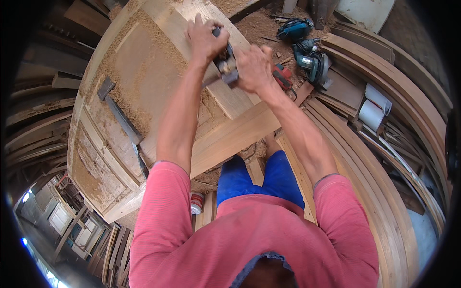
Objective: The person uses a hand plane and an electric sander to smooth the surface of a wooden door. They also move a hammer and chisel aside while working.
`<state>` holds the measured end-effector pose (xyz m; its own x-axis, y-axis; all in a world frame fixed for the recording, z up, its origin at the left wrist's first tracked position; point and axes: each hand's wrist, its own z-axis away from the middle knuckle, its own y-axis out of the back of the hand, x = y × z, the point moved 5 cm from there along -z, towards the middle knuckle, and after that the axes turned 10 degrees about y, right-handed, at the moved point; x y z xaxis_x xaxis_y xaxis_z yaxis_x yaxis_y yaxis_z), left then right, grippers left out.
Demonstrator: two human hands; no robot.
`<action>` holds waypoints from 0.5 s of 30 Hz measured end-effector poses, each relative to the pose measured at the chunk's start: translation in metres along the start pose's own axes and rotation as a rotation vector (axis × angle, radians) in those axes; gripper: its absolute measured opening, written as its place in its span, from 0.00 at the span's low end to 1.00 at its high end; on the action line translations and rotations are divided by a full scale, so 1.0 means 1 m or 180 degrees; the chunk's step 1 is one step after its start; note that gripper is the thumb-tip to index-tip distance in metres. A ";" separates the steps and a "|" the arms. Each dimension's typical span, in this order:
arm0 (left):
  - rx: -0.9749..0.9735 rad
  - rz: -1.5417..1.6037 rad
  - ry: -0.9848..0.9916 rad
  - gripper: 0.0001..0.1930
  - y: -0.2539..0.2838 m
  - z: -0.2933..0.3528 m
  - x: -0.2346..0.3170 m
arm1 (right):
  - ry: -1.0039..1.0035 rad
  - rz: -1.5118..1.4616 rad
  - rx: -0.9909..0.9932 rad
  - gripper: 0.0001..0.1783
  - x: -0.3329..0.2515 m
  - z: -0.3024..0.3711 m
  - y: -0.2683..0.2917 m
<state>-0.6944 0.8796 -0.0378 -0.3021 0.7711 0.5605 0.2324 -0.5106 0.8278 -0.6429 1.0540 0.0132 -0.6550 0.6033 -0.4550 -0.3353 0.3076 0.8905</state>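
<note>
A hand plane lies tilted on the pale wooden rail of a panelled door. My left hand wraps round its far end, by the dark knob. Around the near end my right hand is closed, and the grip itself is mostly hidden by the fingers. Both arms reach forward over the door. Wood shavings cover much of the panel. To the left of my left forearm rests a hammer, with a narrow chisel-like tool near the end of its handle.
Teal power tools and a red tool lie among shavings to the right. Long boards are stacked along the right side, near a white roll. A small can stands below the door's near edge. More timber fills the left.
</note>
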 end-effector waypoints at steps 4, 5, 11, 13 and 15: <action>-0.0136 -0.0254 0.0088 0.12 -0.008 0.178 0.049 | -0.0182 -0.0297 0.0634 0.42 -0.035 0.157 -0.025; -0.0412 -0.0274 0.0229 0.11 -0.005 0.208 0.055 | -0.0203 -0.0312 0.0619 0.42 -0.038 0.175 -0.030; 0.0536 -0.0506 -0.0157 0.13 0.001 0.045 0.040 | -0.0038 0.0006 0.0657 0.20 0.005 0.043 -0.011; 0.0330 -0.0410 -0.0351 0.14 0.000 0.022 0.039 | -0.0081 -0.0006 0.0432 0.18 0.015 0.028 -0.007; 0.0008 -0.0054 0.0023 0.14 -0.004 0.044 0.026 | 0.0218 -0.0026 0.0615 0.22 0.010 0.047 -0.001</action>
<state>-0.6628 0.9181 -0.0277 -0.3127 0.7768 0.5466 0.2296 -0.4965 0.8371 -0.6174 1.0946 0.0077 -0.6996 0.5508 -0.4553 -0.2089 0.4516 0.8674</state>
